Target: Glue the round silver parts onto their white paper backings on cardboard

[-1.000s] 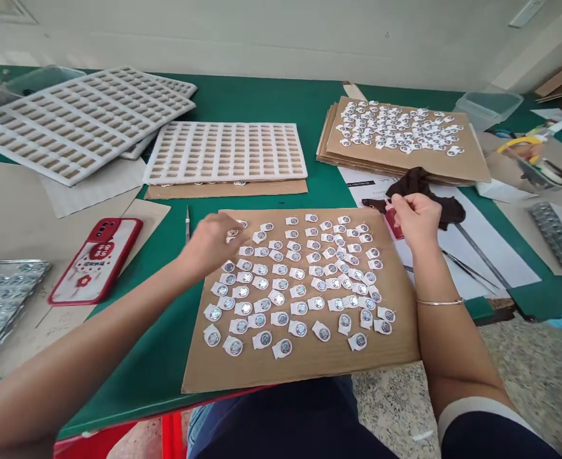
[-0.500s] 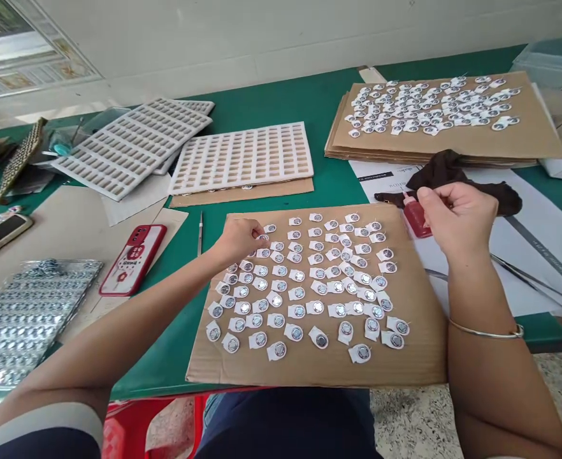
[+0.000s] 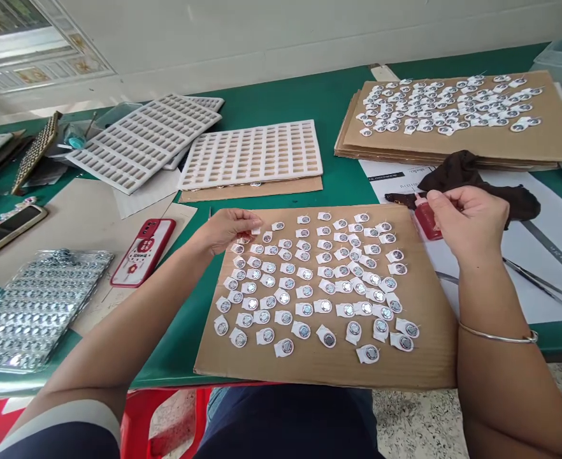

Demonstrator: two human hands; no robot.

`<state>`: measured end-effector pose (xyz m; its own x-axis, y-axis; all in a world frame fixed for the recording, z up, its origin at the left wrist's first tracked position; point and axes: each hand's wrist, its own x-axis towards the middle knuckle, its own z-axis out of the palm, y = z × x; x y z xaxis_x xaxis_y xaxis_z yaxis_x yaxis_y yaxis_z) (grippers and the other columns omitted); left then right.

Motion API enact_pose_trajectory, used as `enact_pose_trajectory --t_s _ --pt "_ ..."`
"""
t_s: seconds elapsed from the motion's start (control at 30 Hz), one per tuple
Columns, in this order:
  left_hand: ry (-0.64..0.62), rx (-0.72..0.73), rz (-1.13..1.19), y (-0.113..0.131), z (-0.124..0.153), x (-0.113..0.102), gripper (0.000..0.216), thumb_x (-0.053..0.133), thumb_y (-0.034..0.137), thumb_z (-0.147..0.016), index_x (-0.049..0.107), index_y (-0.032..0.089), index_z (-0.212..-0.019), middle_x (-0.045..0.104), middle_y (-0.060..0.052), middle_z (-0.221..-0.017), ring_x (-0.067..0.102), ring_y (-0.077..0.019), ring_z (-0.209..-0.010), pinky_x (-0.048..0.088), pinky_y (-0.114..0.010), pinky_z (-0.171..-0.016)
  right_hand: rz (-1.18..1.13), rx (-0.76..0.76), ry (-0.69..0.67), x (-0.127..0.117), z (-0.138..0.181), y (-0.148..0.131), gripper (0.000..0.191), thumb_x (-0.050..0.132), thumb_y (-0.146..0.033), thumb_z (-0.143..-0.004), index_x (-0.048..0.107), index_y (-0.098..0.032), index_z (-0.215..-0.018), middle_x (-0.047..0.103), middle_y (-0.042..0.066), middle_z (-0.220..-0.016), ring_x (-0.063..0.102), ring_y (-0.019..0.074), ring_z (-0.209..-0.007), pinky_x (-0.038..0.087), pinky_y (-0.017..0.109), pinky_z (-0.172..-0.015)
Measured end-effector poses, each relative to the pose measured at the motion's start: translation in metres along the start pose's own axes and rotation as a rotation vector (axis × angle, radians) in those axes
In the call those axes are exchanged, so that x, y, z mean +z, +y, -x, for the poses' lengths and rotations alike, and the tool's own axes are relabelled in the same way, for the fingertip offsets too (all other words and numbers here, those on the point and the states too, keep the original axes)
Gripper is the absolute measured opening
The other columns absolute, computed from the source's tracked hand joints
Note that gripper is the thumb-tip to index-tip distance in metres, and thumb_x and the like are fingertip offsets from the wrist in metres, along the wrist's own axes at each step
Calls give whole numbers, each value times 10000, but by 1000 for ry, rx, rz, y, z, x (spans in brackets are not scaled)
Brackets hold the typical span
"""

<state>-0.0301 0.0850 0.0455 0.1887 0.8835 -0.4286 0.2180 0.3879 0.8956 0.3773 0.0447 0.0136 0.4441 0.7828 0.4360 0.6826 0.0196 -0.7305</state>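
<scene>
A cardboard sheet (image 3: 329, 370) in front of me bears rows of small white tabs, each with a round silver centre (image 3: 304, 309). Over its far left corner, my left hand (image 3: 228, 229) is closed, thumb and finger pinching a small white tab (image 3: 256, 231). My right hand (image 3: 475, 220) is raised past the sheet's right side, thumb pressed against curled fingers. What it pinches, if anything, is too small to make out. Right beside its thumb is a red bottle (image 3: 427, 220) with a thin nozzle, partly covered by the hand.
White slotted trays (image 3: 257, 156) lie at the back. A cardboard stack (image 3: 457, 143) with more tabs is at the back right, near a dark cloth (image 3: 520, 201) and tweezers (image 3: 534, 277). Leftward are a red-cased phone (image 3: 142, 255), another phone (image 3: 11, 233) and a sheet of gems (image 3: 37, 312).
My left hand has lifted slightly and drawn left from the tabs, and a white tab now shows in its fingertips. My right hand stays beside the red bottle. The whole view shifted slightly.
</scene>
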Motion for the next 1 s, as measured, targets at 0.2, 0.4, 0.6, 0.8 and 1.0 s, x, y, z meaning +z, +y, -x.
enact_pose_trajectory --t_s 0.2,0.4,0.6,0.8,1.0 --pt "22 -86 379 -9 2 -17 71 612 163 -815 598 110 -769 614 -49 -697 597 -115 -610 539 -250 -616 6 17 -3 4 0 6 230 645 -380 -736 678 -154 -763 577 10 -546 440 91 -396 378 222 -395" --pt "17 -122 578 -21 2 -22 134 459 108 -877 593 102 -886 612 -76 -741 573 -117 -611 524 -276 -632 106 57 -49 6 0 7 213 662 -376 -715 677 -164 -727 555 2 -483 459 109 -384 380 237 -406" --pt "-48 -150 667 -21 5 -24 291 364 284 -928 600 114 -905 526 -50 -636 461 -122 -490 439 -279 -500 165 71 -59 7 -1 6 141 687 -325 -680 659 -188 -668 546 1 -444 468 125 -362 383 262 -413" --pt "-146 -154 675 -22 8 -25 419 329 429 -924 600 113 -879 376 9 -546 335 -96 -427 324 -234 -431 185 60 -79 9 -3 19 136 692 -356 -670 674 -222 -692 554 1 -437 498 143 -358 390 281 -416" --pt "-145 -55 540 -20 8 -21 465 301 482 -917 613 139 -888 496 -43 -625 455 -142 -521 414 -296 -545 220 -19 -79 9 -4 30 143 684 -386 -666 672 -249 -706 636 27 -558 550 168 -447 423 310 -484"
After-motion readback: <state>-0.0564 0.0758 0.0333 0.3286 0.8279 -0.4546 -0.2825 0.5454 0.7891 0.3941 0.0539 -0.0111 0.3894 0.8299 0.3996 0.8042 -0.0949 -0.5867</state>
